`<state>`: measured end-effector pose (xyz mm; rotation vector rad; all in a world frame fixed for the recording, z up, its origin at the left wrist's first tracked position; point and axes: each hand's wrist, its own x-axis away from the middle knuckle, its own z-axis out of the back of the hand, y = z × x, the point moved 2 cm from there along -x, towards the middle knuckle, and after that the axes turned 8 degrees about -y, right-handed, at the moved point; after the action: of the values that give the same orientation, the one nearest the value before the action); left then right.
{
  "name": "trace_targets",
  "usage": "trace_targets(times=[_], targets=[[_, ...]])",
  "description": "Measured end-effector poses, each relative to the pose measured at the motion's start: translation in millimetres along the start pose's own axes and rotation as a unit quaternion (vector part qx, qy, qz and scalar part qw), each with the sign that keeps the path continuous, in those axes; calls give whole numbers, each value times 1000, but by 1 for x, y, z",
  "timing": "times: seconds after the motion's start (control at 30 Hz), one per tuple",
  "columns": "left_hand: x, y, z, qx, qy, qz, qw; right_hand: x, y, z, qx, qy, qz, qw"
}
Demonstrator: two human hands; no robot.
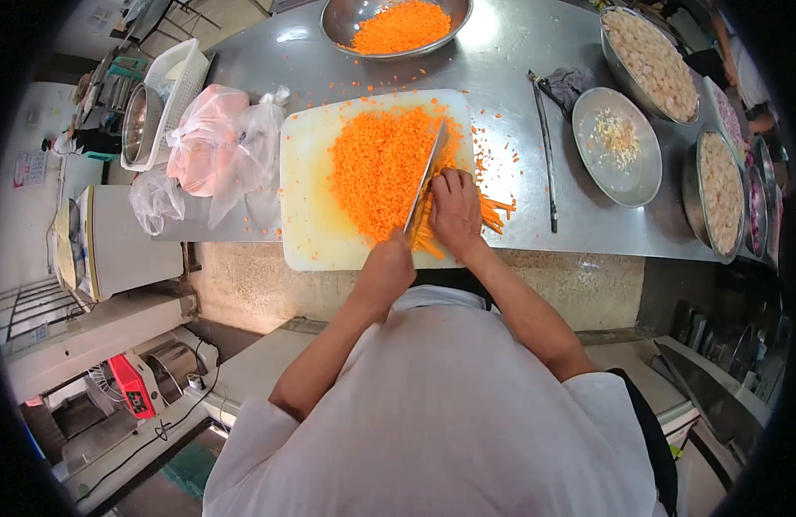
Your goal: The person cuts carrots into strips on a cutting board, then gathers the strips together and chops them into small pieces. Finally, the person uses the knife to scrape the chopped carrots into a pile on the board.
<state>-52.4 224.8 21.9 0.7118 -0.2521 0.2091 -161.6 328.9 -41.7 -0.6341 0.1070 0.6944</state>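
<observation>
My left hand (387, 271) is closed round the handle of a knife (427, 177), whose blade points away from me over a white cutting board (307, 185). Bent fingers of my right hand (457, 207) press on a bunch of thin carrot sticks (493, 211) beside the blade, at the board's right edge. A large heap of finely chopped carrot (376, 168) lies on the board, left of the blade. Small orange bits are scattered around the board.
Beyond the board is a metal bowl of chopped carrot (401, 28). Plastic bags (213, 142) and a white basket (187, 86) are at left. At right lie a dark rod (546, 155), a bowl with minced bits (618, 146) and bowls of pale cubes (648, 60). A person stands far right.
</observation>
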Motion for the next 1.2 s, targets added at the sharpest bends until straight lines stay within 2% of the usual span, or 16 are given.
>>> trace_targets(times=[0.13,0.2,0.27,0.3,0.4,0.47,0.53,0.6,0.67,0.77,0.8,0.9,0.97,1.07,1.1,1.2], targets=[[-22,2,11,0,-18,-1,1000,2,2,-1,1,11,13,1000],[-1,10,20,-2,-26,-5,1000,-4,2,-2,1,10,9,1000],[13,8,10,3,-22,39,999,-2,1,1,-2,-7,-3,1000],[3,-6,-10,15,-12,34,999,0,1,0,-5,-8,-5,1000],[-30,-6,-6,-7,13,38,999,1,4,-1,-10,7,12,1000],[-27,0,15,-10,28,-1,1000,-2,4,0,-26,11,1,1000],[-4,11,24,-35,22,14,999,-2,3,4,-48,6,-1,999],[-10,-8,8,-56,38,39,997,-3,5,7,-69,-3,-6,998],[-22,-24,9,19,8,77,997,-2,5,8,-91,1,1,996],[-13,-3,35,-28,14,61,998,-2,15,12,-155,-82,4,984],[-11,-5,32,-30,16,61,998,-2,12,20,-157,-80,6,984],[-6,-26,17,-87,67,97,989,9,0,39,-74,-119,11,990],[-17,-41,24,-71,74,30,994,17,-6,38,14,-206,-4,978],[-6,-22,44,-55,82,45,994,24,-3,30,-12,-200,-18,979],[0,-20,40,-76,113,75,988,25,-1,26,-11,-197,-18,980],[-13,-66,29,-99,90,53,990,28,8,15,-35,-164,-11,986]])
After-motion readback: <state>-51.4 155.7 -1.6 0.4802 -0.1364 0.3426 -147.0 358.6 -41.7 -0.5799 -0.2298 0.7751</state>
